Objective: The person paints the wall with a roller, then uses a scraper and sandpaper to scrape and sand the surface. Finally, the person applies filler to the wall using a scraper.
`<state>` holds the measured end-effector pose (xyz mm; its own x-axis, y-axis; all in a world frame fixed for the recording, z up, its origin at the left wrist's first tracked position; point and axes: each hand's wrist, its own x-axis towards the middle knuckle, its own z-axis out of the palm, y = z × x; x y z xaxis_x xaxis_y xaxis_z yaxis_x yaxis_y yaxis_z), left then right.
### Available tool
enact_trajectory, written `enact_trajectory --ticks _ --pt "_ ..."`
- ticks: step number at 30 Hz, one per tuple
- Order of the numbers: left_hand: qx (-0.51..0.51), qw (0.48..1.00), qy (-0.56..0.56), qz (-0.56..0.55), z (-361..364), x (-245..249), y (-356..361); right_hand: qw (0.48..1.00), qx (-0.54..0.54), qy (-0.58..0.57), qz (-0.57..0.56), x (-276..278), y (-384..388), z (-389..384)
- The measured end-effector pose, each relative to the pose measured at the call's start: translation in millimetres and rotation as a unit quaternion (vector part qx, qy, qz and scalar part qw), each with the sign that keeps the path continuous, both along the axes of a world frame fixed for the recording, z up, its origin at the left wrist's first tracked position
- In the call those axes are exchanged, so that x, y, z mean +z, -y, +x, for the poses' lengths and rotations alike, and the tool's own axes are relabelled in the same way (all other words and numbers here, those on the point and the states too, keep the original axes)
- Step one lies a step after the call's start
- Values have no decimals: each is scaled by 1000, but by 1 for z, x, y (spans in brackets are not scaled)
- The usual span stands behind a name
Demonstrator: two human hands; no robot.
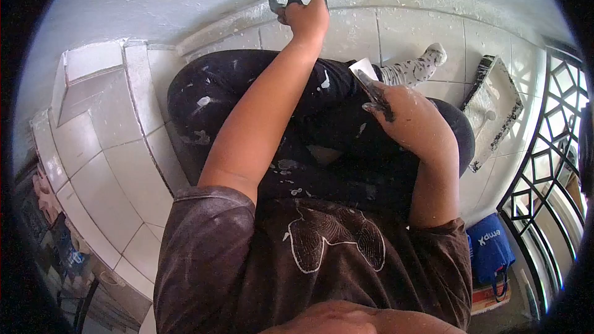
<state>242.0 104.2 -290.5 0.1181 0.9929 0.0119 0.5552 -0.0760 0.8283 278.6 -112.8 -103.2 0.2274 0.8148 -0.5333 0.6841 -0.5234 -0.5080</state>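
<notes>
My left hand (303, 12) reaches to the foot of the pale wall (204, 0), its fingers darkly smeared and curled together. A small white patch shows between thumb and fingers; I cannot make out whether it is a held piece. Over my lap, my right hand (399, 108) is closed around a putty knife (364, 73), its pale blade pointing up and left. Dark smears cover the fingers of that hand as well. My black trousers (229, 86) carry white splashes.
A paint-crusted tray (495, 105) lies on the tiled floor (352, 34) at the right, near a sock-clad foot (427, 65). A black metal grille (544, 142) and a blue bag (490, 241) stand beyond. Tiled steps (105, 148) are on the left.
</notes>
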Motion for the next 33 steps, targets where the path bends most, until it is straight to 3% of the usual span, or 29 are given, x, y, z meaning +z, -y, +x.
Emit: enact_trajectory --ticks 5,9,12,21,24,33 --pt "6 992 83 -93 -1 -2 -5 999 6 13 28 -4 4 0" --pt "28 999 33 -30 -1 11 -1 1000 4 2 26 1 1 0" --pt "15 994 81 -77 -4 -3 -8 999 10 14 -42 6 -4 0" --pt "51 993 42 -101 -5 18 -6 996 10 38 81 2 4 -2" --pt "42 988 83 -123 -6 9 -10 1000 -3 5 25 -1 4 -1" --pt "-8 987 55 -149 -10 16 -11 997 23 34 60 5 2 -1"
